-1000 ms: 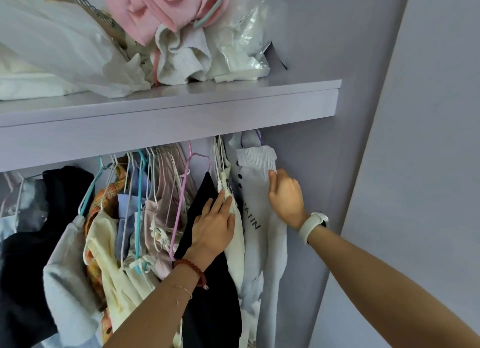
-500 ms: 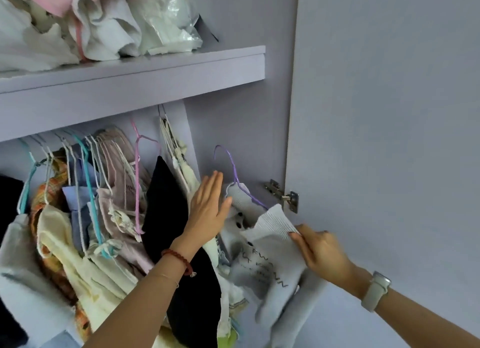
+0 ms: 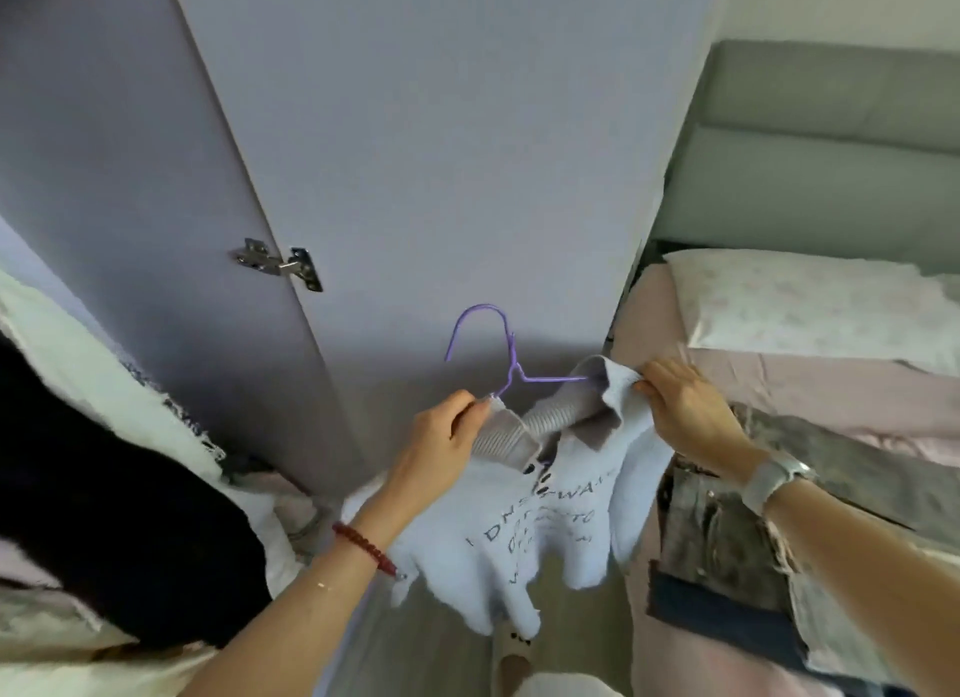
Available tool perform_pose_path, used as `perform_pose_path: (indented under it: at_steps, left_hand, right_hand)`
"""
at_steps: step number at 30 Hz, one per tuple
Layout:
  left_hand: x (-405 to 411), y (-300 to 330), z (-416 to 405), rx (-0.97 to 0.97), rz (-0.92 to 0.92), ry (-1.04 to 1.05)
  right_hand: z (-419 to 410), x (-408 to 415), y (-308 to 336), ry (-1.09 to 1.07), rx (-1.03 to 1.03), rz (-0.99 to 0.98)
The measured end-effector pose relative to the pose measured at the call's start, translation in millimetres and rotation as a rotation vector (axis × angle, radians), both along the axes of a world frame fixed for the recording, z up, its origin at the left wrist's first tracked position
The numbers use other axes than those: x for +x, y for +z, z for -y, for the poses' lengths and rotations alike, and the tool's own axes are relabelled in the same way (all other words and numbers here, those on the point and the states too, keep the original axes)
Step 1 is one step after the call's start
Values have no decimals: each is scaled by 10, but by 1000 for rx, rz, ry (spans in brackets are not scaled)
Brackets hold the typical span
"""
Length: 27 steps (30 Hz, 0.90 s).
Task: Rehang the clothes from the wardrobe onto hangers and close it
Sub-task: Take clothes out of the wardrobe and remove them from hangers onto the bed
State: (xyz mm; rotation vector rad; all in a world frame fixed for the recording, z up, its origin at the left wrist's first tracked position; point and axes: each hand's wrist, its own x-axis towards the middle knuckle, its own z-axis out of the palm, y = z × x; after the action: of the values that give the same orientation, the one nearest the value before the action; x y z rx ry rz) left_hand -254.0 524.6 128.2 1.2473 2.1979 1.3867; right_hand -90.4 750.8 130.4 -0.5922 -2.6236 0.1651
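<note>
By the open purple wardrobe door [image 3: 415,150], the left hand [image 3: 441,447] and right hand [image 3: 685,410] each pinch the pale sweater [image 3: 530,530] at six o'clock, and should pull its collar evenly over the purple hanger [image 3: 511,363].

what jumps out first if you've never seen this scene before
In the middle, both hands hold a pale blue sweater with dark lettering on a purple hanger: the left hand grips one side of its ribbed collar, the right hand the other. Behind stands the open lilac wardrobe door, with a bed at right.
</note>
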Motion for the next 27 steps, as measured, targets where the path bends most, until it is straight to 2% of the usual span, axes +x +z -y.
perform_pose_path:
  at_steps: [4, 11, 17, 21, 24, 27]
  left_hand:
    - [312, 40, -458, 47, 100, -88]
    - [776, -106, -1365, -112, 133, -268]
    - [1355, -140, -2894, -197, -62, -314]
    - [1609, -196, -4079, -231, -205, -285]
    - [1568, -208, -4817, -201, -372, -239]
    - [1488, -165, -5374, -172, -503, -112]
  right_hand:
    - [-219, 562, -102, -114, 17, -33]
    - [-771, 1146, -354, -296, -35, -56]
    - [-1757, 1885, -512, -535, -100, -138]
    - [-2428, 2257, -533, -594, -126, -47]
    - [-2821, 2218, -594, -533, -120, -53]
    - [-3210, 1978, -626, -604, -288, -193]
